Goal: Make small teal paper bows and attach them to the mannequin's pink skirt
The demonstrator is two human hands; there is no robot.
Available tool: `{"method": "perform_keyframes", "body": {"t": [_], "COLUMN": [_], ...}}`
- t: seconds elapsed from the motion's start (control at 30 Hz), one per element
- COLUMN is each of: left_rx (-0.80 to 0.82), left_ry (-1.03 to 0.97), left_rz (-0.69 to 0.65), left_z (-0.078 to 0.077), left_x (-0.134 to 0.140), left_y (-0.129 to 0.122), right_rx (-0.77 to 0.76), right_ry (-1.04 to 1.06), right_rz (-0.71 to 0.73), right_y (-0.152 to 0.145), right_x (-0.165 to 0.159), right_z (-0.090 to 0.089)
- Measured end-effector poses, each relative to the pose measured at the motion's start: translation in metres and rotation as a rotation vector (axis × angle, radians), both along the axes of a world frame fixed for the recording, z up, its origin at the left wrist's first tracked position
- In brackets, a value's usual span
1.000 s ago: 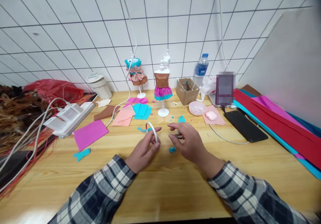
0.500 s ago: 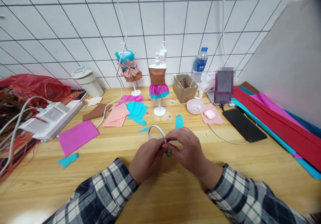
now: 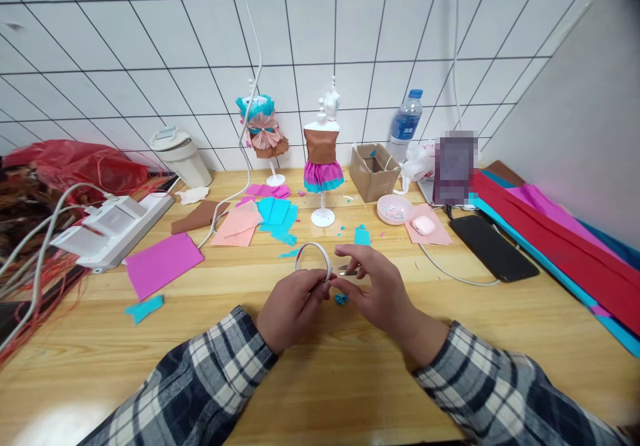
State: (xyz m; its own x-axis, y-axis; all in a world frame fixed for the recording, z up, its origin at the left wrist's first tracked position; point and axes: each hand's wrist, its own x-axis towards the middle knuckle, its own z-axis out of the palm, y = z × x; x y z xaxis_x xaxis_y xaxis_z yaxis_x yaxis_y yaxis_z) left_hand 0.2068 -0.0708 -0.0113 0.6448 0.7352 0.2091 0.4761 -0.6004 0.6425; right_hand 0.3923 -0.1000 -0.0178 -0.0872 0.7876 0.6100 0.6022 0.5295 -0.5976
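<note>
The brown-topped dress form [image 3: 321, 146] with the magenta skirt stands upright on the worktop [image 3: 330, 386], and between it and the person 2 hands are busy. The left hand [image 3: 291, 307] has its thumb and fingers clamped on a white ring [image 3: 325, 257], to my eye a narrow roll of tape, held upright almost straight in front of the dress form. The right hand [image 3: 383, 293], in front of the dress form and a little to its right, brings its thumb tip close against the ring; I can't make out whether the 2 touch. Its thumb and forefinger are apart, with a small metal tool [image 3: 349, 272] showing between them; whether the other fingers grip that tool, I can't say.

I'd judge the step in hand to be finding or lifting the tape's loose end. The next move calls for a steady hold from the left hand and a fine pinch from the right, tool kept clear. A crumpled blue paper scrap [image 3: 341, 299] lies just below the right thumb, in front of the dress form, while cyan paper sheets [image 3: 275, 213] lie to the dress form's left.
</note>
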Motion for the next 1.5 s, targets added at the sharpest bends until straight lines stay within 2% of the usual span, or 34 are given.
{"method": "perform_keyframes", "body": {"t": [0.1, 0.2, 0.3, 0.43, 0.57, 0.7, 0.77, 0.8, 0.93, 1.07, 1.2, 1.3, 1.37, 1.43, 1.5], "left_rx": [0.013, 0.014, 0.044, 0.058, -0.114, -0.297, -0.260, -0.181, 0.246, 0.360, 0.369, 0.382, 0.344, 0.233, 0.047], "left_ry": [0.009, 0.002, 0.016, 0.050, -0.100, -0.272, -0.287, -0.243, 0.145, 0.362, 0.391, 0.311, 0.205, 0.093, 0.033], "left_rz": [0.000, 0.008, 0.014, 0.039, 0.037, 0.065, 0.132, 0.161, 0.073, 0.052, 0.127, 0.239, 0.270, 0.238, 0.117], "left_z": [0.001, 0.003, 0.002, 0.003, 0.008, 0.008, 0.008, 0.009, 0.008, -0.007, -0.020, -0.015, -0.007, 0.002, 0.007], "left_x": [0.001, 0.001, 0.000, 0.002, 0.006, -0.002, -0.014, -0.022, -0.049, -0.059, -0.058, -0.053, -0.046, -0.036, -0.025], "left_y": [0.000, 0.000, 0.000, -0.004, -0.011, -0.007, 0.005, 0.013, 0.048, 0.069, 0.075, 0.071, 0.062, 0.049, 0.035], "right_rx": [0.058, 0.080, 0.082, 0.020, -0.033, 0.079, 0.115, 0.108, 0.005, -0.070, -0.128, -0.241, -0.410, -0.591, -0.699], "right_ry": [-0.108, -0.149, -0.166, -0.175, -0.151, -0.038, 0.033, 0.062, 0.127, 0.135, 0.118, 0.149, 0.206, 0.285, 0.345], "right_rz": [0.024, -0.010, -0.002, 0.085, 0.125, 0.154, 0.125, 0.103, 0.024, 0.018, 0.061, 0.062, 0.083, 0.129, 0.172], "right_y": [0.001, 0.000, -0.001, -0.002, -0.006, -0.012, -0.013, -0.012, -0.005, -0.002, -0.003, -0.002, 0.000, 0.001, 0.002], "right_x": [0.001, 0.002, 0.003, 0.001, -0.003, -0.001, 0.004, 0.007, 0.015, 0.015, 0.011, 0.009, 0.007, 0.005, 0.002], "right_z": [0.001, 0.002, 0.003, 0.005, 0.009, 0.013, 0.015, 0.015, 0.015, 0.012, 0.010, 0.009, 0.008, 0.006, 0.003]}}
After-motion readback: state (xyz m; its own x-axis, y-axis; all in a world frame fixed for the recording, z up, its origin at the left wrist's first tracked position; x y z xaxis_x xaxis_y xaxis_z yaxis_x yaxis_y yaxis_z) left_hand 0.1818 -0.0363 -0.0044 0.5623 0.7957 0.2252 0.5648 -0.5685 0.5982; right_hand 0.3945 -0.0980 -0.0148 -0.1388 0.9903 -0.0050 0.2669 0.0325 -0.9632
